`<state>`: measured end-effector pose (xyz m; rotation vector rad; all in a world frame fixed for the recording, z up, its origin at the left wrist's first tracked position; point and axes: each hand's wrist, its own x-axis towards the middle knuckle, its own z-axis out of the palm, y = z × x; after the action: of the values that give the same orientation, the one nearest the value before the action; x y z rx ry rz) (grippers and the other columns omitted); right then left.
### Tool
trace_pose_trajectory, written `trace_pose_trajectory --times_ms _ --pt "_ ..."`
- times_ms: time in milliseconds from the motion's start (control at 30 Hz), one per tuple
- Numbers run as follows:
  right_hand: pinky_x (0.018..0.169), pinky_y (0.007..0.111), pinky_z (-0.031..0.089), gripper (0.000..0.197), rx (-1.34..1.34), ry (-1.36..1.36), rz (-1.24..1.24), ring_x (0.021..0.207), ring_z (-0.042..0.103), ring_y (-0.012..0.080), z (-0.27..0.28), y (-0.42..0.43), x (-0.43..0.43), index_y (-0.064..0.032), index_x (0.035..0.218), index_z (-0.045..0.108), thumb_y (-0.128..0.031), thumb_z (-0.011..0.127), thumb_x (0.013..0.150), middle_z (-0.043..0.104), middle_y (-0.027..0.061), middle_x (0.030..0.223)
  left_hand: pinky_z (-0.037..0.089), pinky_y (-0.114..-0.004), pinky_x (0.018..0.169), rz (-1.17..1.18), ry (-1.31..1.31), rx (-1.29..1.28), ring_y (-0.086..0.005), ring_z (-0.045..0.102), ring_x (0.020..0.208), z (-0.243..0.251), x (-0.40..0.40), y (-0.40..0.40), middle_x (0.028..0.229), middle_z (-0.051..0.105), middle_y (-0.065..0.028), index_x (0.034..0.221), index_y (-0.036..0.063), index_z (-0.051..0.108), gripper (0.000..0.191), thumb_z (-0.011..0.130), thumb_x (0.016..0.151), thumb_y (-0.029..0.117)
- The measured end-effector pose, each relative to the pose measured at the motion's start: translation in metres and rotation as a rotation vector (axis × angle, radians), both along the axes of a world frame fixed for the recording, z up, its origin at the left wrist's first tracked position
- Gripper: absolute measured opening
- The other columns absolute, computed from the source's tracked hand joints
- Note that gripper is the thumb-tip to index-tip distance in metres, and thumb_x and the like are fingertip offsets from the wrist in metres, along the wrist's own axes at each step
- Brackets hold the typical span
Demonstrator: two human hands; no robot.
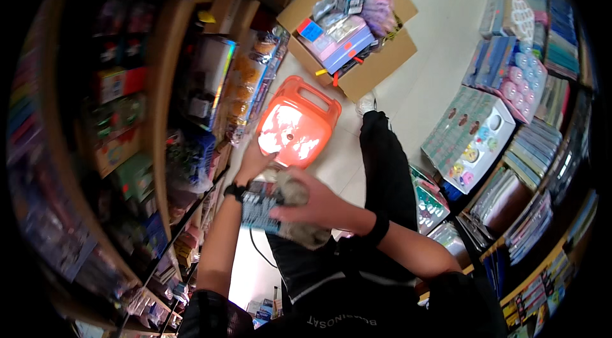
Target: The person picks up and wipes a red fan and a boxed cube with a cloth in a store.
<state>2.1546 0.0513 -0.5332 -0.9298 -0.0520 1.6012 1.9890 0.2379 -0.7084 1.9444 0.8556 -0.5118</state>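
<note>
Held in my right hand (318, 201) is a greyish-brown soft item (292, 189), perhaps plush, with a printed grey-blue packet (260, 211) against it; blur hides the exact kind. My left hand (256, 162) is at the near left edge of an orange plastic stool (299, 127), its fingers partly hidden, so whether it grips the stool is unclear. Beyond the stool, an open cardboard box (392, 67) on the floor holds packaged goods, including a purple-and-pink box (346, 46) and a purple bagged item (377, 12).
Wooden shelves (160, 75) packed with wrapped goods stand close on the left. Along the right are display boxes (471, 134), a tray of pink and blue round items (521, 82) and shelves of stacked packets (533, 146). My leg (385, 156) extends beside the stool.
</note>
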Motion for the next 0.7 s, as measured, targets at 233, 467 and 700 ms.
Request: trace_pose_trajectory --times_ms 233,467,700 --pt "0.083 0.029 0.046 0.054 0.079 0.074 0.045 0.097 0.052 0.0102 -0.096 0.025 -0.032 -0.006 0.117 0.046 -0.019 0.082 0.079 0.054 0.0027 0.103 0.044 -0.039 0.104 0.146 0.08 -0.211 -0.0302 0.05 0.125 -0.16 0.013 0.06 0.139 0.046 -0.0221 0.147 -0.0081 0.02 0.116 0.092 0.061 0.024" --pt "0.081 0.036 0.048 0.051 0.185 0.305 0.221 0.091 0.059 0.022 -0.122 0.039 -0.048 -0.0034 0.117 0.04 -0.024 0.074 0.085 0.059 0.015 0.097 0.05 -0.033 0.095 -0.014 0.229 -0.557 -0.0172 0.056 0.116 -0.156 0.016 0.068 0.131 0.057 -0.0098 0.146 0.0034 0.037 0.099 0.09 0.064 0.017" --pt "0.082 0.035 0.047 0.051 0.294 0.166 0.291 0.093 0.059 0.0229 -0.132 0.074 -0.04 -0.0034 0.121 0.041 -0.02 0.074 0.085 0.06 0.0141 0.101 0.05 -0.036 0.091 -0.506 0.227 -0.457 -0.0222 0.061 0.105 -0.144 -0.001 -0.036 0.123 0.061 -0.0101 0.136 0.0017 0.048 0.078 0.084 0.07 0.017"
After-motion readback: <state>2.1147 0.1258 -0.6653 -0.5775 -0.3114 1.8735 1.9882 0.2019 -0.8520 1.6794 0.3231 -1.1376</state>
